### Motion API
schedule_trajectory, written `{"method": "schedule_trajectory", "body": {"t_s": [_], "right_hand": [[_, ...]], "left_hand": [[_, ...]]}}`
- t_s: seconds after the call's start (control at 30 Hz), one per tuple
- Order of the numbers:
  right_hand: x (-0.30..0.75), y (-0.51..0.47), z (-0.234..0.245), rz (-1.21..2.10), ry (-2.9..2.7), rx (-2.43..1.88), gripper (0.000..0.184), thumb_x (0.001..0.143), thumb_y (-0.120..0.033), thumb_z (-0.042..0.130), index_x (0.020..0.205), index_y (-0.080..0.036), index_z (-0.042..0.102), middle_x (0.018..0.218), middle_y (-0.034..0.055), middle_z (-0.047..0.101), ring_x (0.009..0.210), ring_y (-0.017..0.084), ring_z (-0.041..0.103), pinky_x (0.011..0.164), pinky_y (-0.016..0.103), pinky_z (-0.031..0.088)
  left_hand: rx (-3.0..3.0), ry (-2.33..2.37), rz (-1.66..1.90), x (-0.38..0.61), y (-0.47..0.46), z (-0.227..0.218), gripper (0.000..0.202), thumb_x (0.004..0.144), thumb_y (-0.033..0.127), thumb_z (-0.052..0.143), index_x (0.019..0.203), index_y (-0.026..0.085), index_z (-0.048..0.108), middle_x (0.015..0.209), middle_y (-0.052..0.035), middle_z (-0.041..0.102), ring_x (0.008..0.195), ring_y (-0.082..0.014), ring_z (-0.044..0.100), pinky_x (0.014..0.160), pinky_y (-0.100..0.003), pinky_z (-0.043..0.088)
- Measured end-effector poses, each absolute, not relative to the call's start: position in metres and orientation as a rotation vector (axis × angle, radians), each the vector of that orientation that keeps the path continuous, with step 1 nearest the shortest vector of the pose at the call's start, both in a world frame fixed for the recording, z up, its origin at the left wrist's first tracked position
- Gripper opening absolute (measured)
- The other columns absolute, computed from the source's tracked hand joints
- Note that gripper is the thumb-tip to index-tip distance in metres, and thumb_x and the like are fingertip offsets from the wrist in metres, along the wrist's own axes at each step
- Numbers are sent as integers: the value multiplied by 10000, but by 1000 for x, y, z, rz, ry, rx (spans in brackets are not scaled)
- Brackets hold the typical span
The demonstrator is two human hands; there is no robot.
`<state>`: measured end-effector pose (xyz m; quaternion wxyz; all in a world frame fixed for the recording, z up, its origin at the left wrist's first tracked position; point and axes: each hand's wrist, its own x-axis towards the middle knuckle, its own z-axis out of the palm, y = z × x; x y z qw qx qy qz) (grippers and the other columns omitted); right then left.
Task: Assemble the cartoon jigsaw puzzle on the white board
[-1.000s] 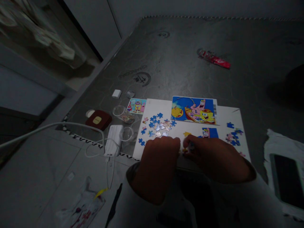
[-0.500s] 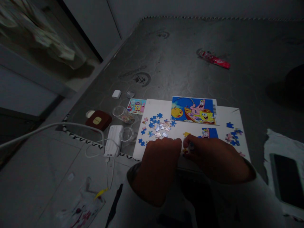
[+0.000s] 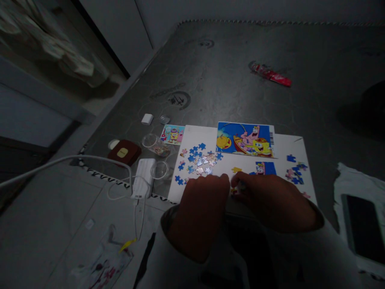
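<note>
Scarcely different; puzzle piece (image 3: 235, 191) in right hand (image 3: 267, 196)

Nothing reads clearly — just dark characters (image 3: 177, 100) on the mat (image 3: 228, 88), a barcode (image 3: 271, 138) on the picture card (image 3: 245, 140)

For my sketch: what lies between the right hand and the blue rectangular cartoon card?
Head view: a partly assembled blue puzzle section and a yellow puzzle piece, on the white board.

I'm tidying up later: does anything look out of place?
The crumpled red-and-clear plastic wrapper lying alone on the grey patterned surface, beyond the small multicoloured jigsaw pieces on the white rectangular board; it looks like discarded packaging.
</note>
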<state>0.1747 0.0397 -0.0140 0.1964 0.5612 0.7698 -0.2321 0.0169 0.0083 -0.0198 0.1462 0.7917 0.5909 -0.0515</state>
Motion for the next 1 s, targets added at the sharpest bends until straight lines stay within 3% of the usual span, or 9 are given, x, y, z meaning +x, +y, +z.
{"method": "schedule_trajectory", "body": {"t_s": [0.47, 0.8, 1.0], "right_hand": [[175, 38, -13, -594, 2210, 1580, 186, 929, -347, 483, 1032, -283, 625, 898, 62, 765, 747, 243, 695, 538, 298, 316], [177, 39, -15, -618, 2171, 1560, 212, 931, -360, 445, 1046, -271, 598, 901, 77, 753, 744, 257, 694, 534, 303, 328], [174, 39, -11, -603, 2161, 1576, 215, 924, -353, 489, 1069, -276, 629, 916, 79, 758, 775, 265, 697, 548, 306, 337]], "left_hand": [[2229, 1636, -187, 17, 12, -17, 164, 945, 165, 487, 923, 217, 641, 812, -54, 717, 735, -276, 719, 600, -357, 491], [2244, 1658, -204, 18, 11, -19, 123, 940, 156, 507, 961, 208, 617, 774, -50, 711, 722, -244, 721, 599, -315, 489], [2258, 1665, -203, 19, 11, -19, 149, 944, 144, 476, 955, 209, 609, 773, -49, 706, 699, -258, 721, 587, -341, 497]]}}
